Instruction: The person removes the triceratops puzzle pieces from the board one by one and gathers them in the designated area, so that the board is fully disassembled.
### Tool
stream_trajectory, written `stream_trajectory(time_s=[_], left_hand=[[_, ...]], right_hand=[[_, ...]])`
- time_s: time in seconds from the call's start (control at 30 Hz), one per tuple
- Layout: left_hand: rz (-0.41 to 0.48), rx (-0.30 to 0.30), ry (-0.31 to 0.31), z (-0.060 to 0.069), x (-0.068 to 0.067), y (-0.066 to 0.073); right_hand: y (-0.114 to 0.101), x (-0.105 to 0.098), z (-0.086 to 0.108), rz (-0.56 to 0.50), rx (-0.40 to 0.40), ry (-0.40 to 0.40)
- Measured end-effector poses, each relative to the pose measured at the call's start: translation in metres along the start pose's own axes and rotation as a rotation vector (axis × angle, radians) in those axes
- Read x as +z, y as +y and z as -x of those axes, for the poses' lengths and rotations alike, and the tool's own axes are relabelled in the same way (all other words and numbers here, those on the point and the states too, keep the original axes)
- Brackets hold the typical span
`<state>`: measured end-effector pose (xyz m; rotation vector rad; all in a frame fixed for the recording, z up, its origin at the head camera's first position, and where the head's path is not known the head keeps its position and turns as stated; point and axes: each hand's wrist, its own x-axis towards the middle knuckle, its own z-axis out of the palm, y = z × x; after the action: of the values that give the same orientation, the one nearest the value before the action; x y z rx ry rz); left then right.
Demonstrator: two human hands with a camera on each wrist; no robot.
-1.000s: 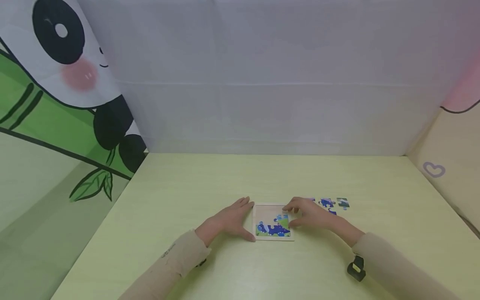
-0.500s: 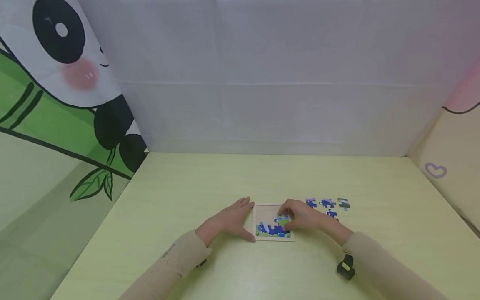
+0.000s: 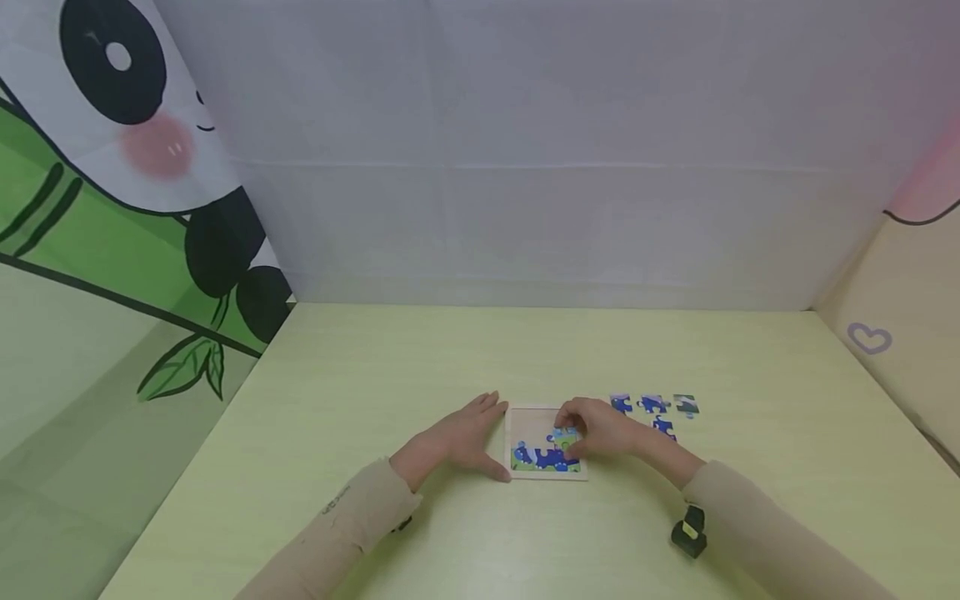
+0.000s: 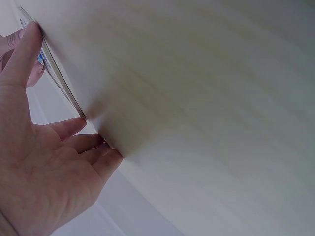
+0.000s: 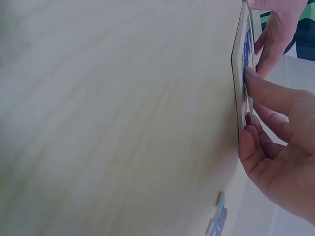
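Note:
A square wooden jigsaw tray [image 3: 546, 477] lies on the table, its bottom part filled with blue dinosaur pieces [image 3: 534, 457] and its upper left showing bare backing. My left hand [image 3: 465, 437] spreads thumb and fingers along the tray's left side, touching its edge. At the tray's right side, my right hand [image 3: 606, 428] pinches a green and blue puzzle piece [image 3: 565, 437] between thumb and fingers, low over the board. In the right wrist view, the thumb [image 5: 268, 91] touches the picture surface while other fingers curl at the tray's edge. The hand partly hides the piece.
Several loose puzzle pieces lie right of the tray, among them a dinosaur piece [image 3: 652, 404], a landscape piece [image 3: 686, 404] and a blue piece [image 3: 663, 427]. The pale wooden table [image 3: 420, 350] meets a white cloth wall [image 3: 525, 225] behind.
My right hand has moved left and slightly inward over the tray's right part, uncovering loose pieces behind it, then stayed nearly still. My left hand has kept its place.

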<state>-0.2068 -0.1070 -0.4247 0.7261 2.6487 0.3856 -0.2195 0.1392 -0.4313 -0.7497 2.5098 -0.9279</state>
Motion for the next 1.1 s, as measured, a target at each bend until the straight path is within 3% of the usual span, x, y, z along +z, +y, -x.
stream_trajectory(time_s=[0.43, 0.93, 1.1], left_hand=[[0.003, 0.004, -0.004, -0.001, 0.0, -0.001], [-0.01, -0.004, -0.011, -0.001, -0.001, 0.0], [-0.012, 0.002, -0.009, 0.0, -0.002, 0.001]], right_hand=[[0.003, -0.004, 0.004, 0.051, -0.104, 0.012], [0.004, -0.005, 0.007, 0.053, -0.162, 0.037], [0.006, -0.01, 0.012, 0.083, -0.129, 0.056]])
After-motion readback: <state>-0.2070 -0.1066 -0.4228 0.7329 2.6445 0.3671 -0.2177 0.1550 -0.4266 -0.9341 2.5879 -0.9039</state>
